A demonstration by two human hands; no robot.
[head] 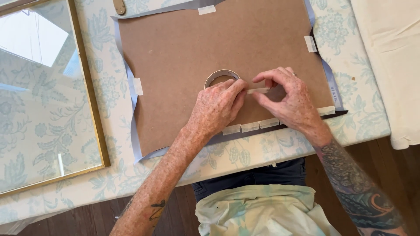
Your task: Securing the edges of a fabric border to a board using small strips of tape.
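On the brown backing board (183,48), which lies in the middle of the table on a floral cloth (358,113), both hands meet over a short strip of pale tape (258,90); the left hand (217,107) pinches the strip's left end between thumb and fingers, and the right hand (291,99) pinches its right end, so the strip is stretched between them just above the board; the two hands are close together, with only the strip's length between their fingertips; just beyond the left hand, touching or nearly touching its knuckles, a roll of tape (221,76) lies flat on the board; along the board's near edge a row of tape pieces (251,126) already sits side by side, bridging the board and the dark mat edge beneath it; single tape tabs (138,86) also sit on the left, far and right edges; a bluish sheet (131,126) pokes out from under the board on the left; to the far left lies a gold-framed pane of glass (94,113), well apart from the hands; at the far right a cream cloth (389,65) is draped over the table's end.
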